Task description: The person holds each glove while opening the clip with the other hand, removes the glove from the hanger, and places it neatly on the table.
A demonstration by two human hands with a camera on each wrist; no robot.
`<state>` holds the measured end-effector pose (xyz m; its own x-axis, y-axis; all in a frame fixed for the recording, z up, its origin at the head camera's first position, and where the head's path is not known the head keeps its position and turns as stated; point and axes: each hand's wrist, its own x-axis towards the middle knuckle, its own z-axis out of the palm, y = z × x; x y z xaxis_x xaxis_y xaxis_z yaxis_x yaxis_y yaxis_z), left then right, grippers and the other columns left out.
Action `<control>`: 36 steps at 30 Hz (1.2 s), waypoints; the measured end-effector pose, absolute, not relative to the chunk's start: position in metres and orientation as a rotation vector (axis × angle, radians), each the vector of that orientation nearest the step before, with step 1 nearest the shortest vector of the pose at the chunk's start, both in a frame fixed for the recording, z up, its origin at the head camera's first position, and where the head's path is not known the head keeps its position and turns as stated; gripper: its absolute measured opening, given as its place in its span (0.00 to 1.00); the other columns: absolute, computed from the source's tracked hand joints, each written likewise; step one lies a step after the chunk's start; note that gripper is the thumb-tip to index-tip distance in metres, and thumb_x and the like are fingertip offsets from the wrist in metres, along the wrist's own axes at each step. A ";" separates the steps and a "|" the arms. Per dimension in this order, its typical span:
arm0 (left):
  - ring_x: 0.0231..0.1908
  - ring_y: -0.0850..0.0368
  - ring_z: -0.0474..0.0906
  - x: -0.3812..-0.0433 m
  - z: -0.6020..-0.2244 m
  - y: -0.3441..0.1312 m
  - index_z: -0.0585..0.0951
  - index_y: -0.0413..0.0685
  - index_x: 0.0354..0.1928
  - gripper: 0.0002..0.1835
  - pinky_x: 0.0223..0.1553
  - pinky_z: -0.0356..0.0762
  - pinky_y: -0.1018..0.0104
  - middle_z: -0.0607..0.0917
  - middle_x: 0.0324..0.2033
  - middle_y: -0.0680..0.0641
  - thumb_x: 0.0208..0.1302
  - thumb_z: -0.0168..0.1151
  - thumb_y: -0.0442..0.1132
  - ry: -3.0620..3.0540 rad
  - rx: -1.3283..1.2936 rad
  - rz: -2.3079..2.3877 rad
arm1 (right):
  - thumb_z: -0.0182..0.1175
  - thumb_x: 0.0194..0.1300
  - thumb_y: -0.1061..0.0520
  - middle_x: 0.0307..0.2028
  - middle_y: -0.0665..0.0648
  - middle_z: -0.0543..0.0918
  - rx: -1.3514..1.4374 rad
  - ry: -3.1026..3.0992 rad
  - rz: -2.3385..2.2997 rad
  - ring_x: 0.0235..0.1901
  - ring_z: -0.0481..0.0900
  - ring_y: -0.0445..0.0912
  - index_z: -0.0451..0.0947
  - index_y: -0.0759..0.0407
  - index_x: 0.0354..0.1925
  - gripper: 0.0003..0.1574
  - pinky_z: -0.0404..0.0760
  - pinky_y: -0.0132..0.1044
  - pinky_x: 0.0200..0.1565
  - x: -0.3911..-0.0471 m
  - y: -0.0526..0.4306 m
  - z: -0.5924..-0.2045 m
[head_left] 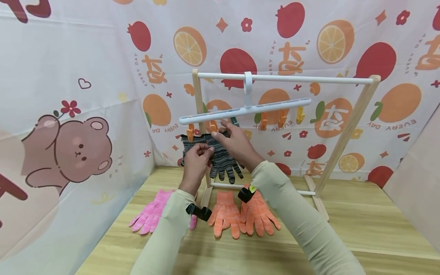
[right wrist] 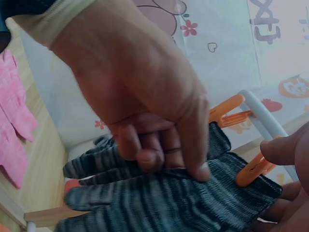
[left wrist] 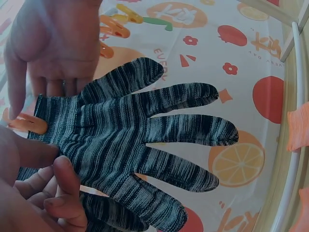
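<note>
A grey-and-black striped knit glove hangs fingers down from an orange clip on a white hanger. My left hand pinches the glove's edge near the cuff between thumb and forefinger. My right hand holds the clip at the cuff, its thumb on the clip and other fingers behind the cuff. A second striped glove hangs beside it, partly hidden, from another orange clip. The hanger tilts, lower at the left end.
The hanger hooks over the white bar of a wooden rack. More orange clips and a yellow clip hang at right. Pink gloves and orange gloves lie on the wooden table.
</note>
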<state>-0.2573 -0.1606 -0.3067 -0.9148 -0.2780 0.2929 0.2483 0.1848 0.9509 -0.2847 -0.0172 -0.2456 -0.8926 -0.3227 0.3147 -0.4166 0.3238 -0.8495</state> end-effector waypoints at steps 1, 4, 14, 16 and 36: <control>0.18 0.59 0.73 -0.258 -0.306 -0.161 0.80 0.38 0.48 0.11 0.23 0.75 0.69 0.84 0.32 0.46 0.71 0.64 0.38 -2.063 0.021 -1.790 | 0.59 0.75 0.45 0.69 0.58 0.74 0.721 -2.476 1.651 0.68 0.71 0.51 0.61 0.55 0.77 0.39 0.70 0.50 0.67 -0.286 -0.018 -0.243; 0.18 0.58 0.73 -0.258 -0.305 -0.162 0.80 0.38 0.51 0.12 0.23 0.75 0.69 0.85 0.33 0.46 0.71 0.64 0.37 -2.053 0.002 -1.820 | 0.58 0.76 0.46 0.63 0.57 0.79 0.779 -2.448 1.701 0.61 0.78 0.48 0.64 0.56 0.75 0.36 0.70 0.50 0.66 -0.288 -0.019 -0.238; 0.18 0.58 0.73 -0.257 -0.305 -0.164 0.82 0.39 0.48 0.10 0.22 0.74 0.69 0.82 0.29 0.47 0.70 0.66 0.37 -2.052 -0.036 -1.813 | 0.62 0.74 0.48 0.66 0.55 0.77 0.787 -2.345 1.859 0.68 0.69 0.47 0.82 0.58 0.61 0.24 0.66 0.52 0.68 -0.293 -0.020 -0.236; 0.18 0.57 0.73 -0.257 -0.305 -0.164 0.82 0.39 0.48 0.10 0.22 0.74 0.69 0.82 0.28 0.48 0.70 0.66 0.37 -2.053 -0.046 -1.812 | 0.64 0.72 0.47 0.66 0.52 0.77 0.759 -2.335 1.864 0.68 0.68 0.47 0.84 0.56 0.59 0.22 0.65 0.53 0.69 -0.293 -0.020 -0.236; 0.18 0.55 0.72 -0.239 -0.315 -0.165 0.82 0.42 0.41 0.06 0.22 0.72 0.67 0.79 0.23 0.47 0.70 0.66 0.38 -2.141 -0.125 -1.721 | 0.63 0.73 0.49 0.52 0.49 0.86 0.681 -2.218 1.955 0.54 0.75 0.44 0.87 0.54 0.53 0.17 0.70 0.47 0.56 -0.290 -0.021 -0.242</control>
<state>-0.2387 -0.1649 -0.3151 -0.9201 -0.1712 0.3523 0.3072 0.2424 0.9202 -0.2895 -0.0214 -0.2418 -0.8937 -0.2579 0.3670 -0.3965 0.0714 -0.9152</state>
